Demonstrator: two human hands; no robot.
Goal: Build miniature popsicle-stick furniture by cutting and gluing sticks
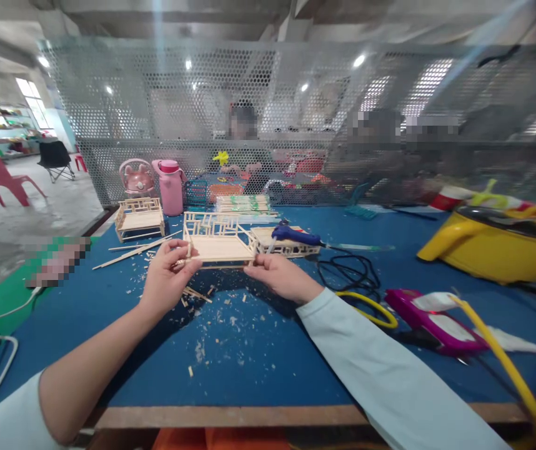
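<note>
A small wooden frame model [216, 247] with a slatted back is held just over the blue table. My left hand [169, 275] pinches its left front corner, and my right hand [280, 275] grips the right front corner. Behind my right hand, a blue glue gun [296, 235] lies on another wooden piece [268, 239]. A similar finished-looking wooden model [140, 219] stands at the back left. Thin wooden sticks [132, 253] lie between that model and my left hand.
A pink bottle [171, 187] and bundled sticks [242, 204] stand before a perforated metal screen [155, 94]. On the right are a black cable [350, 272], a purple device [436, 322] and a yellow pot [502, 244]. Wood scraps litter the blue table [249, 381]. People sit beyond the screen.
</note>
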